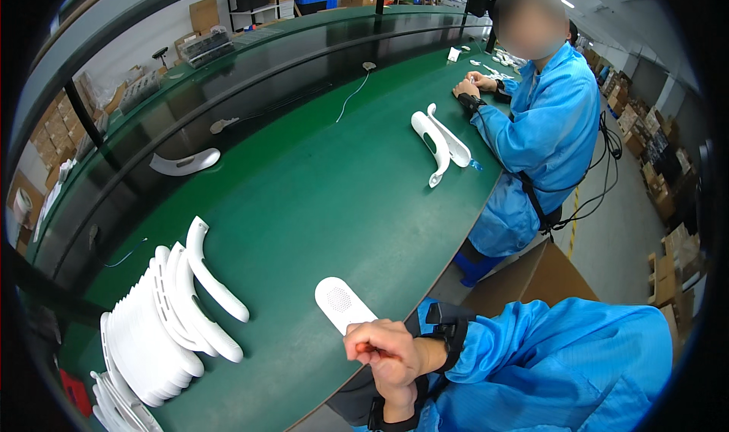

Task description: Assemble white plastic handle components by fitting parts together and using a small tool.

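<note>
My right hand (386, 348) is closed by the table's near edge, its fingers curled around a small orange-red object (366, 347) that is mostly hidden. Just below it is my left hand (398, 389), overlapped by the right; its fingers do not show. A white curved plastic shell (339, 299) with a round patch of small holes sticks out past my right hand over the green table. Its other end is covered by the hands. To the left lies a row of stacked white curved shells (140, 341), with a single shell (216, 284) beside the row.
A co-worker in a blue smock (539, 128) sits farther along the green table (311, 212). Two white shells (440, 139) lie near that person. Another shell (186, 162) rests by the dark rail at the back. A cardboard box (535, 280) stands beside the table.
</note>
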`<state>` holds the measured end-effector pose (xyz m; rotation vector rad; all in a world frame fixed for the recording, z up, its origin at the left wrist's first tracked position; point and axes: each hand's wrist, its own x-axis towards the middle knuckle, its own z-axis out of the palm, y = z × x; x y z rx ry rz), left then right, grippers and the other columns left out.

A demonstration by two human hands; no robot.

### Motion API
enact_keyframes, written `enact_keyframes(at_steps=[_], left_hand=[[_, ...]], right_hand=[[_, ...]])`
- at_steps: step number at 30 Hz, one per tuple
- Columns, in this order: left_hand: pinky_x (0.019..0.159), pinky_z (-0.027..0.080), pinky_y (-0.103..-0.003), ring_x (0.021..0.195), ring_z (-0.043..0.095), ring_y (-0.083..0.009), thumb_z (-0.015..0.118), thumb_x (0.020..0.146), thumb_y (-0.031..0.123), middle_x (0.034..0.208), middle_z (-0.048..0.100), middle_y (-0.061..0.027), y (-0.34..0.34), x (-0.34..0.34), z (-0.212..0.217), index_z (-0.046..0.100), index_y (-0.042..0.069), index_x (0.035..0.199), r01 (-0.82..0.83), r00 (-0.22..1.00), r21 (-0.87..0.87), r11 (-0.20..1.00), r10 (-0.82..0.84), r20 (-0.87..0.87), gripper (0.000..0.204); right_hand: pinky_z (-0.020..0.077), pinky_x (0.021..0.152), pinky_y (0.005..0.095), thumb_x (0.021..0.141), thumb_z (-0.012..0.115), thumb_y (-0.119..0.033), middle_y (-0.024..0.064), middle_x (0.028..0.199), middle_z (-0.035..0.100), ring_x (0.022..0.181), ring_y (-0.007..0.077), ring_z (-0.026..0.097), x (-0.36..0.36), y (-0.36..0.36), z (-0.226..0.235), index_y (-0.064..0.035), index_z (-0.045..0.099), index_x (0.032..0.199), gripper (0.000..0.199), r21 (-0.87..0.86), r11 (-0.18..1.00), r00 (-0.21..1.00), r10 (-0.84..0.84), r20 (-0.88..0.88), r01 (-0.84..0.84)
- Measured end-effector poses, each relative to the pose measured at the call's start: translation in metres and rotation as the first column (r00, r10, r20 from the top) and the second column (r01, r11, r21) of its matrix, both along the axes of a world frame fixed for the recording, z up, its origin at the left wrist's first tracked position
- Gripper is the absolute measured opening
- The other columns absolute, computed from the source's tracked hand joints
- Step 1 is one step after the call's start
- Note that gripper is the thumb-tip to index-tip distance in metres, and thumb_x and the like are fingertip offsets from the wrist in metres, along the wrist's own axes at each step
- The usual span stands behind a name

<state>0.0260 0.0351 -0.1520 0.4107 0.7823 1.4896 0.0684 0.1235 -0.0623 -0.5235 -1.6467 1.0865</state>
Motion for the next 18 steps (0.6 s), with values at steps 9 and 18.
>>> enact_keyframes(at_steps=[9,18], left_hand=[[0.076,0.050,-0.037,0.078,0.063,-0.0268,0.032,0.095,0.059,0.089,0.064,-0.0187,0.001,-0.014,0.025,0.035,-0.007,0.131,0.208,0.978,0.057,0.976,-0.208,-0.002,0.076],[0.092,0.043,-0.038,0.107,0.056,-0.0268,0.036,0.099,0.043,0.117,0.058,-0.0185,-0.006,-0.035,0.084,0.049,-0.007,0.122,-0.083,0.948,0.127,0.988,0.117,-0.297,0.057]], right_hand=[[0.0334,0.052,0.0206,0.091,0.048,-0.051,0.0027,0.072,0.049,0.058,0.0061,0.039,0.043,0.026,0.061,-0.0001,0.051,0.101,0.052,-0.453,0.884,0.972,0.006,-0.236,-0.116],[0.0428,0.057,0.0285,0.087,0.066,-0.025,0.0047,0.071,0.057,0.061,0.0146,0.053,0.097,0.012,0.053,-0.0024,0.056,0.102,0.029,-0.297,0.933,0.798,0.334,0.502,-0.204]])
